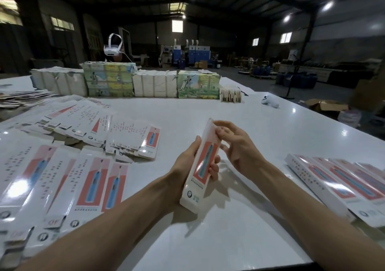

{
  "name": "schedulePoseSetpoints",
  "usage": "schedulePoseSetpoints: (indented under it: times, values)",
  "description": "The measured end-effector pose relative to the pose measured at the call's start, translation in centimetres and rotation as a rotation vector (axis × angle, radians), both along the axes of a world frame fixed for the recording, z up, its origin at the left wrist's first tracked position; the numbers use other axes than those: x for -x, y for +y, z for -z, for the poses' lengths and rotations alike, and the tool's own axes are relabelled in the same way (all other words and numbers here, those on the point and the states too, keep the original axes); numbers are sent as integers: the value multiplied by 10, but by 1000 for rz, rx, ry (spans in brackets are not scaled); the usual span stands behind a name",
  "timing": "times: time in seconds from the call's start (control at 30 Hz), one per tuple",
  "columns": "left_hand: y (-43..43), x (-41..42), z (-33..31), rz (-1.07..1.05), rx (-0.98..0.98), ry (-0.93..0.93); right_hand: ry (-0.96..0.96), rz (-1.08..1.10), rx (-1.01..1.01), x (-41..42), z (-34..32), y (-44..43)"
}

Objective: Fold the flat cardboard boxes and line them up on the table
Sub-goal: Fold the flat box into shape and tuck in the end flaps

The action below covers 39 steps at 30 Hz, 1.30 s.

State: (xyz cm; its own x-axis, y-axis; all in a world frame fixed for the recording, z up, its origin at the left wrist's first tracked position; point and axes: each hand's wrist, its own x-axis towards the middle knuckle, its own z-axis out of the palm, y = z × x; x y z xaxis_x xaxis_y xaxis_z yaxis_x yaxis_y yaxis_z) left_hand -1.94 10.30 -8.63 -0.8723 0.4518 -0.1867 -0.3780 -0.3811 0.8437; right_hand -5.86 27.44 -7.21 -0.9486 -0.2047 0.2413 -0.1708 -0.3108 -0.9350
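Observation:
A long white box [200, 166] with a red panel and a blue toothbrush picture is held up over the white table [239, 112], tilted away from me. My left hand [187, 164] grips its lower half, thumb on the left edge and fingers curled round the right side. My right hand [235, 145] touches the upper right edge with thumb and fingertips, the other fingers loosely spread. Flat unfolded boxes [68, 179] of the same print lie fanned out at the left. Several folded boxes [337, 185] lie side by side in a row at the right.
Stacks of white and green printed cartons [133, 83] line the table's far edge. A white controller [269, 102] lies at the far right of the table. A white headset [112, 47] shows behind the stacks. Open cardboard boxes [325, 105] stand on the floor beyond the right edge.

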Motion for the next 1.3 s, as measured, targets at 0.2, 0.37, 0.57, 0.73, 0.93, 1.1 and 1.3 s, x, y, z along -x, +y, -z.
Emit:
schedulePoseSetpoints:
  times: [0.2,0.37,0.57,0.73,0.93,1.1,1.3]
  values:
    - [-8,6,7,-76,-143,-5,51,-6,-128,-1,10,-9]
    - [-5,2,13,-196,-45,105,83,-13,-113,-5,8,-2]
    - [-2,13,12,-348,264,415,109,26,-212,-5,6,2]
    - [-7,13,6,-113,150,262,157,16,-272,-10,7,0]
    - [-3,15,10,-119,357,437,135,-23,-298,-10,4,0]
    - [-4,17,14,-163,372,413,148,-47,-287,-9,9,-2]
    - [2,11,12,-164,542,487,36,198,-233,2,9,0]
